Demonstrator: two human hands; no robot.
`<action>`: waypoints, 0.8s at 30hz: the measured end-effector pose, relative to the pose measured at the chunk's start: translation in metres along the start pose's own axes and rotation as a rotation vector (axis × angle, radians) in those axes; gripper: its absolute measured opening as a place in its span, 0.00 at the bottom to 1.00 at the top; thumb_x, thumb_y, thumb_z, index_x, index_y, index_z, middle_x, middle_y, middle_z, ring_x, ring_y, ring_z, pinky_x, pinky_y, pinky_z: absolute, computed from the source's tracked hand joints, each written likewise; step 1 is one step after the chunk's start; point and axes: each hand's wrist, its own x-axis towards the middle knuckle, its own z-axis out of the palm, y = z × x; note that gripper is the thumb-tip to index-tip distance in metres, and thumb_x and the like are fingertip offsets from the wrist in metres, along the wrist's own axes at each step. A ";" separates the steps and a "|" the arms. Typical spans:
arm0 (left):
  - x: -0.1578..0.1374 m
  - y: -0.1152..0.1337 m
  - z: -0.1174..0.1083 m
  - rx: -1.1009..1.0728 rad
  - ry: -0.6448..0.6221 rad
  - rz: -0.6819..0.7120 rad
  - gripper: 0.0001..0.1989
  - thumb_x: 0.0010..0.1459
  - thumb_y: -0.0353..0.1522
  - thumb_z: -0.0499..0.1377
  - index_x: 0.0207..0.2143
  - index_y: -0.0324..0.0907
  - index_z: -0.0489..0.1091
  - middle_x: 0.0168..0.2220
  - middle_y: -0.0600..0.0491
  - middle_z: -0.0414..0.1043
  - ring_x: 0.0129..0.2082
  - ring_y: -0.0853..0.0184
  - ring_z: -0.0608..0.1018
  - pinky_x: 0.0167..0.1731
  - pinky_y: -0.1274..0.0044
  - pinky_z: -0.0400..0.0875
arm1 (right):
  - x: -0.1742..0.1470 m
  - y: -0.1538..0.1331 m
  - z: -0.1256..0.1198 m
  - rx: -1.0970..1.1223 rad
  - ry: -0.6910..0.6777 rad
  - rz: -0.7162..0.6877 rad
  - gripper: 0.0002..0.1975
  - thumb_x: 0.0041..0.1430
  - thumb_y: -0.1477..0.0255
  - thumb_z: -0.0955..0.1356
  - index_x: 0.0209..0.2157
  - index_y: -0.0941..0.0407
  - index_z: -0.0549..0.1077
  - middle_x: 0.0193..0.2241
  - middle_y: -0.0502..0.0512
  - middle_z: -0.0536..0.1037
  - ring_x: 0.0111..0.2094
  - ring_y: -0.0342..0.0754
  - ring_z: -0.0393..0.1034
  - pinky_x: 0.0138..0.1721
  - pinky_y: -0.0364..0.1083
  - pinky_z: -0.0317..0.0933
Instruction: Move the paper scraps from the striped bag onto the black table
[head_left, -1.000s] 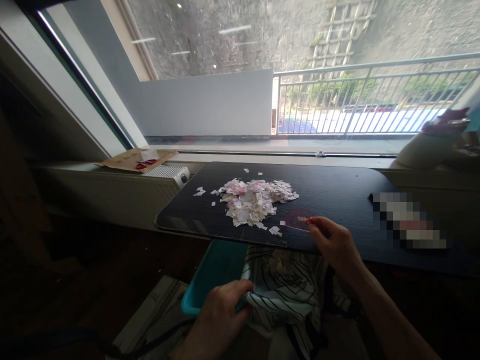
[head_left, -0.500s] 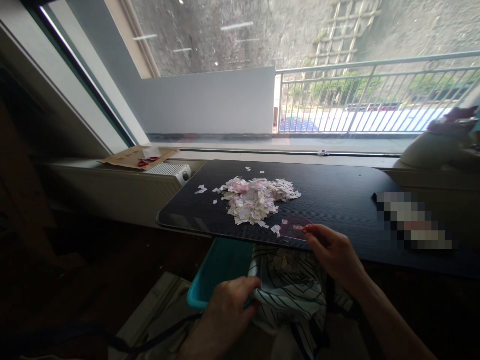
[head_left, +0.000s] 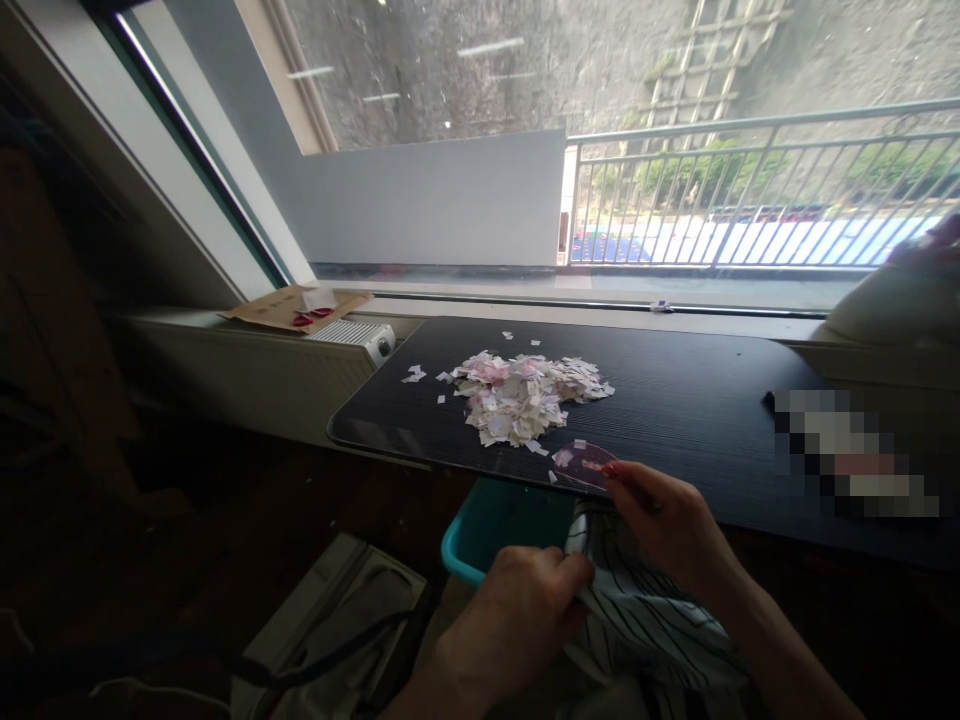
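Observation:
My right hand (head_left: 667, 515) pinches the edge of a clear pink round plastic piece (head_left: 572, 475), which lies at the front edge of the black tabletop (head_left: 675, 385). A few paper scraps rest on or against this disc. Just behind it is a heap of small cut paper pieces (head_left: 517, 405), mostly white with some pink. Below the table edge, my left hand (head_left: 525, 605) is closed on a striped cloth (head_left: 652, 620). Beside that hand is a turquoise basin (head_left: 461, 545), partly under the tabletop; the cloth covers its right side.
Red-handled scissors (head_left: 311, 318) lie on a brown paper envelope (head_left: 262, 312) beside the radiator (head_left: 360, 340). A blurred-out object (head_left: 855, 455) is on the table's right side. Behind the table is a window; a pale figurine (head_left: 877, 300) sits at the sill's right.
The view has shifted slightly. My left hand, the cloth and the basin have moved right. My right hand has drawn the pink disc a little left and closer to the table's front edge.

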 end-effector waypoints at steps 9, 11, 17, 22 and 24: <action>-0.007 -0.004 -0.005 -0.073 0.000 -0.049 0.09 0.55 0.26 0.58 0.39 0.44 0.69 0.33 0.54 0.74 0.34 0.63 0.77 0.33 0.78 0.66 | 0.013 0.000 -0.011 0.038 0.024 0.044 0.14 0.57 0.65 0.64 0.36 0.57 0.77 0.30 0.54 0.80 0.29 0.46 0.72 0.29 0.42 0.64; -0.016 -0.013 -0.002 -0.121 0.029 -0.085 0.11 0.54 0.24 0.57 0.39 0.44 0.70 0.34 0.55 0.74 0.35 0.64 0.77 0.34 0.79 0.66 | 0.022 0.008 -0.014 0.042 0.057 0.080 0.14 0.56 0.64 0.64 0.36 0.58 0.77 0.29 0.54 0.80 0.27 0.46 0.72 0.28 0.42 0.64; -0.049 -0.047 0.019 -0.235 0.193 -0.159 0.14 0.50 0.21 0.55 0.38 0.44 0.68 0.34 0.56 0.75 0.35 0.66 0.76 0.35 0.79 0.65 | 0.030 0.022 -0.009 0.095 0.057 0.112 0.14 0.55 0.65 0.64 0.35 0.58 0.76 0.29 0.54 0.79 0.31 0.48 0.72 0.30 0.43 0.63; -0.057 -0.050 0.024 -0.277 0.234 -0.160 0.14 0.49 0.22 0.54 0.37 0.44 0.69 0.34 0.56 0.75 0.34 0.66 0.77 0.34 0.79 0.66 | 0.026 0.018 -0.010 0.075 0.174 0.150 0.12 0.53 0.67 0.63 0.30 0.58 0.76 0.26 0.53 0.79 0.28 0.47 0.71 0.29 0.43 0.63; -0.055 -0.049 0.023 -0.275 0.236 -0.153 0.13 0.49 0.23 0.54 0.37 0.44 0.69 0.33 0.56 0.75 0.34 0.66 0.77 0.34 0.79 0.66 | 0.025 0.018 -0.010 0.095 0.193 0.137 0.12 0.53 0.67 0.63 0.30 0.58 0.76 0.26 0.53 0.79 0.28 0.47 0.71 0.29 0.43 0.63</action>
